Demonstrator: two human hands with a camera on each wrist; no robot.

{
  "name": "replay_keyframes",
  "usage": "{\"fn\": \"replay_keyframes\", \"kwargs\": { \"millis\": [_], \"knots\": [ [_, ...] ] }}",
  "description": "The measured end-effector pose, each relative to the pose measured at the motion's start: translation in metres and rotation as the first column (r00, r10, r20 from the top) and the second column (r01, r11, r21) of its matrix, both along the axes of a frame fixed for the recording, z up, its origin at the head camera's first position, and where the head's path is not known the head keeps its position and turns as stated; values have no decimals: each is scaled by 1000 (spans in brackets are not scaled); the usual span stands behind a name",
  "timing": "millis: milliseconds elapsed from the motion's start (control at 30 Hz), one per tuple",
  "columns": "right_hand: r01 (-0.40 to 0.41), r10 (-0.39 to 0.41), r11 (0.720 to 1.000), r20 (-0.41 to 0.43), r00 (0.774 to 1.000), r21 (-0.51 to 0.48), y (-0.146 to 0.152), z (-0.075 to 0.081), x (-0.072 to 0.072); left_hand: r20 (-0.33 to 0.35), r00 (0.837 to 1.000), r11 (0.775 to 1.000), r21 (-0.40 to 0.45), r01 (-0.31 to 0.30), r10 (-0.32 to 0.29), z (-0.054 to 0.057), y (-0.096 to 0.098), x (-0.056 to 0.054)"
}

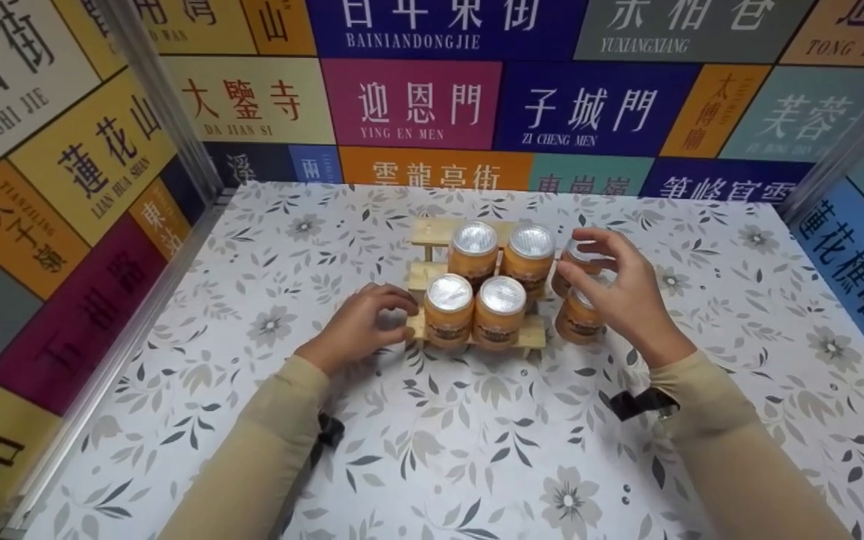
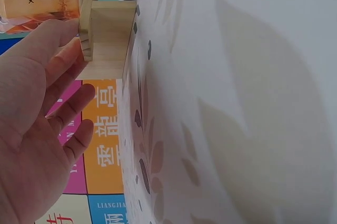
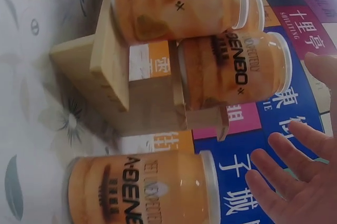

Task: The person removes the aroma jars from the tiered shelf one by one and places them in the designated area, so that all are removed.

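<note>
A small stepped wooden rack point(image 1: 432, 232) stands mid-table. Two clear jars of orange contents with silver lids sit on its lowest step, one being the front left jar point(image 1: 448, 322); two more, including the rear left jar point(image 1: 474, 259), stand a step higher. My left hand point(image 1: 361, 326) pinches the left end of the lowest step between thumb and fingers, seen closely on the rack point(image 2: 110, 29) in the left wrist view. To the rack's right, two jars stand on the table, the nearer jar point(image 1: 580, 324) upright. My right hand point(image 1: 631, 289) hovers over them, fingers spread, holding nothing.
A white tablecloth point(image 1: 492, 465) with grey leaves and flowers covers the table. Colourful panels with Chinese place names, such as the pink panel point(image 1: 413, 101), rise behind it and at both sides. Silver posts point(image 1: 169, 97) mark the corners.
</note>
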State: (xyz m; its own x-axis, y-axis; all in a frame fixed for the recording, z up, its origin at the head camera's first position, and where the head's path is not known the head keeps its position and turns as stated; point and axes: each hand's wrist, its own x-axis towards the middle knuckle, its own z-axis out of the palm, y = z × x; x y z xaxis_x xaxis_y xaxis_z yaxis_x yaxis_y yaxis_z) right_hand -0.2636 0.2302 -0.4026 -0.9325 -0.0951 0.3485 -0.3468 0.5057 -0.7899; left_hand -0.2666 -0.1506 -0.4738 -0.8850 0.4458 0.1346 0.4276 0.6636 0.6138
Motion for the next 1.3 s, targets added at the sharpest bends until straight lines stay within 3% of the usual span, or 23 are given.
{"fn": "replay_keyframes", "kwargs": {
  "millis": [533, 833, 1300],
  "knots": [
    [-93, 89, 996, 136, 987, 18, -25, 13, -17, 21, 1000, 1000, 12, -7, 7, 2, 1, -1],
    [-58, 51, 997, 132, 990, 51, -30, 9, -24, 46, 999, 1000, 22, -23, 22, 1, 1, 1],
    [-25, 60, 990, 254, 965, -139, -33, 14, -21, -1, 1000, 1000, 14, -4, 4, 2, 0, 3]
  ]
}}
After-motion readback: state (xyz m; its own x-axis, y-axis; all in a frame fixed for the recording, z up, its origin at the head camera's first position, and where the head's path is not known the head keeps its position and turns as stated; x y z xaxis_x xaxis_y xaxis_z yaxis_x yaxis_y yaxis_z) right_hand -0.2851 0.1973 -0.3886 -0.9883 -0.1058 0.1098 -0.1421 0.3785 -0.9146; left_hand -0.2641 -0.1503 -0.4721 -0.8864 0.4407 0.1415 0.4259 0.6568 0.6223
